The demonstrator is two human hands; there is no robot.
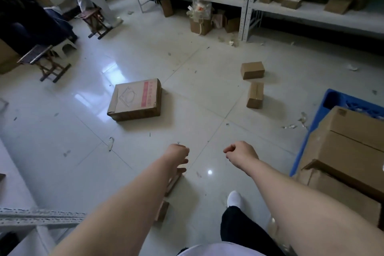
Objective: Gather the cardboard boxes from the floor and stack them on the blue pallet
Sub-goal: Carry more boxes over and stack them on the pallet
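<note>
Five cardboard boxes are seen on the glossy tiled floor (207,81), with the blue pallet (330,97) at the right edge.

One large flat box (135,100), brown with a red printed strip and a dented near corner, is laid left of centre. Two small plain boxes are set further right, one lying flat (252,69) and one turned end-on (255,94) just nearer. Two more small boxes (173,183) (162,211) are half hidden beneath the left forearm. On the pallet at least two large brown cartons (342,151) are stacked. The left hand (178,154) is held with fingers curled downward just above the nearer hidden box; whether anything is gripped cannot be told. The right hand (241,154) is curled into a loose fist, with nothing held.
</note>
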